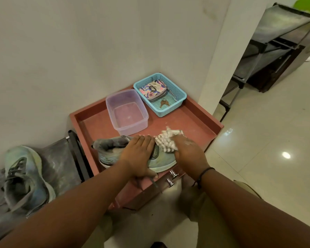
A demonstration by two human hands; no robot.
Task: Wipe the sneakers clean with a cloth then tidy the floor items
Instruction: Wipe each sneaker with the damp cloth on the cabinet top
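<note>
looking dusty, grey-green sneaker (166,162) under cloth (166,140)

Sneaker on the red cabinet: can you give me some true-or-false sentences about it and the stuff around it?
1. The left hand holds the sneaker on the red cabinet top. True.
2. The right hand is empty. False: the right hand grips a striped cloth against the sneaker.
3. Keys lie in the blue basket. True.
4. The other sneaker sits inside the clear tub. False: the other sneaker sits on the dark rack left of the cabinet, and the clear tub holds no shoe.
</note>
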